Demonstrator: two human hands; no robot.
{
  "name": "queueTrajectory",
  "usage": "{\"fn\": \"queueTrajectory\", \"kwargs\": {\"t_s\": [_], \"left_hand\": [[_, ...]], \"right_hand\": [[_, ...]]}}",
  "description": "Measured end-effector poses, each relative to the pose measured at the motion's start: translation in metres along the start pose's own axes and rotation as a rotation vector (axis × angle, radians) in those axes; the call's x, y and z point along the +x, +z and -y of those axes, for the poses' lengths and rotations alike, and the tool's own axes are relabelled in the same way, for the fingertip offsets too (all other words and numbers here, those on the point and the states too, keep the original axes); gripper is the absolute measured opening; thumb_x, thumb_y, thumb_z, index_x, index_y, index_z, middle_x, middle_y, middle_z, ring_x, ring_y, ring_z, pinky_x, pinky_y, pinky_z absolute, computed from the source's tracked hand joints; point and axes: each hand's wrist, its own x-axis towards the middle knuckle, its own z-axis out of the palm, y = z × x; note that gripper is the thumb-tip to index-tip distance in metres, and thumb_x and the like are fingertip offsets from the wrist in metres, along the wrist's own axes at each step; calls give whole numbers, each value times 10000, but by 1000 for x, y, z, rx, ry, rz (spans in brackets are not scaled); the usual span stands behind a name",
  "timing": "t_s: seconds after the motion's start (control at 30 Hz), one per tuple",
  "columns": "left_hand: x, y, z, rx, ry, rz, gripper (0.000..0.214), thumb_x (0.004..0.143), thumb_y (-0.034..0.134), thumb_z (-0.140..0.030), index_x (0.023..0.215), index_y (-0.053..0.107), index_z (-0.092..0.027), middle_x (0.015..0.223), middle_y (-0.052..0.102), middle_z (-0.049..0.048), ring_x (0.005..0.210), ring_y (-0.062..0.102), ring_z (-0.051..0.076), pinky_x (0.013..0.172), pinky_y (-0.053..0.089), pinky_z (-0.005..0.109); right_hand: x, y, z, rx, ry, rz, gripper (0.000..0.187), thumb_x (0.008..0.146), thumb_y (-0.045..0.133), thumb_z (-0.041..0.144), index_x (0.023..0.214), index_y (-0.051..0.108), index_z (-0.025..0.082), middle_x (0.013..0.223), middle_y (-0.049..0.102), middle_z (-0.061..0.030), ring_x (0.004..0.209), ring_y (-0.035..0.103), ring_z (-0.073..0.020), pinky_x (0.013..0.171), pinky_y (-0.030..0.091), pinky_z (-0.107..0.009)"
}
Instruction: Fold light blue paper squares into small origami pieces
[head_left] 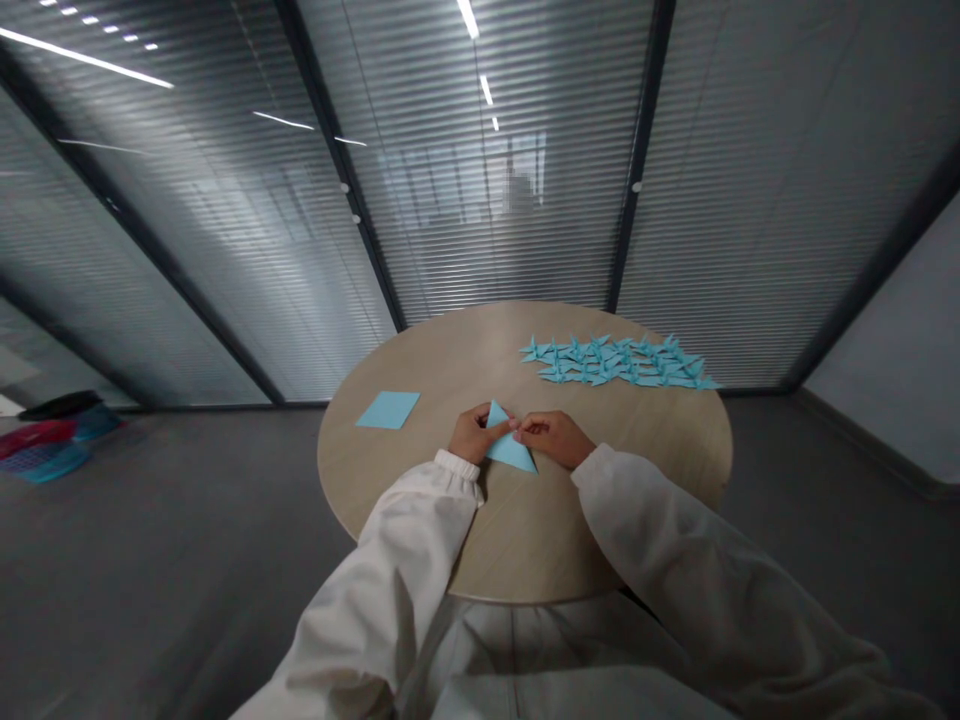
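A light blue sheet of origami paper (pixel 511 453), folded into a triangle, is between my two hands over the near middle of the round table. My left hand (pixel 474 432) grips its left side, with the thumb lying across the paper. At its right edge, the fingers of my right hand (pixel 553 436) are pinched together on the paper. The fingertips of both hands nearly meet there. To the left of my left hand lies a flat blue square of paper (pixel 388 410), apart from it.
Several folded blue paper cranes (pixel 615 361) stand in rows at the table's back right. The round wooden table (pixel 480 335) stands before a glass partition with blinds (pixel 495 240). Blue and red baskets (pixel 46 452) are on the floor at far left.
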Motion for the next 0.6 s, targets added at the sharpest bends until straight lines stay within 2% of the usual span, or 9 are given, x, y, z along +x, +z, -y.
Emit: {"fn": "queueTrajectory", "kwargs": {"t_s": [0.3, 0.6], "left_hand": [[10, -15, 4, -107, -2, -281, 473, 452, 777, -452, 743, 636, -107, 602, 589, 11, 501, 492, 92, 475, 414, 211], [14, -18, 10, -109, 42, -372, 440, 482, 762, -442, 742, 633, -111, 609, 586, 1, 518, 509, 96, 497, 418, 213]], "right_hand": [[-2, -2, 8, -50, 0, -8, 174, 731, 601, 319, 682, 660, 163, 619, 622, 12, 588, 548, -108, 561, 402, -200], [-5, -2, 15, -2, 3, 24, 136, 733, 596, 282, 675, 659, 177, 628, 640, 8, 601, 573, -117, 584, 419, -210]]}}
